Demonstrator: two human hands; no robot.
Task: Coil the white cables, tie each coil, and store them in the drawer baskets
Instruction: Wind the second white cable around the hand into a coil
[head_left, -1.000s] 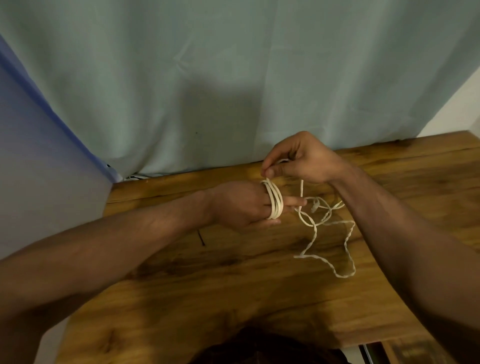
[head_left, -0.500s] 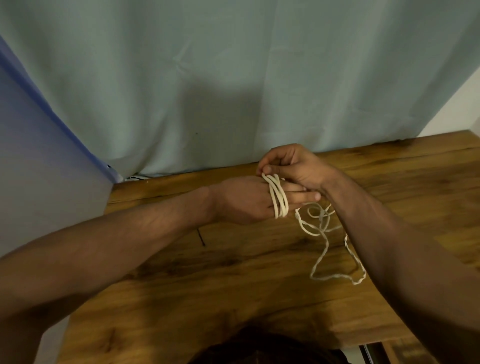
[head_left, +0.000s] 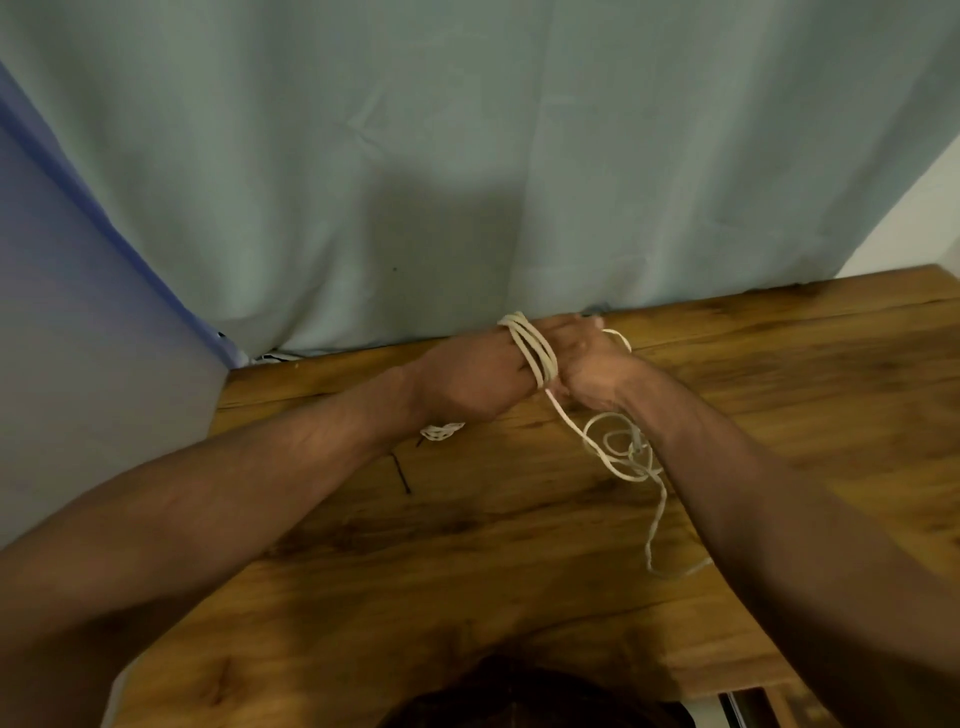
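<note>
On the table (head_left: 467, 571) the cable (head_left: 635, 451) lies loosely tangled, at 4 o'clock from the hands. Beyond, its coil (head_left: 537, 358) wraps the left hand (head_left: 467, 374), whose fingers look straight, unclenched. At that hand's 3 o'clock the right hand (head_left: 592, 369) clasps the cable. A curtain (head_left: 467, 156) hangs at 12 o'clock

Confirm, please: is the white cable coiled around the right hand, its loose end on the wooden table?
No: the head view shows the white cable coiled around the left hand, not the right hand. Its loose end is on the wooden table.
</note>
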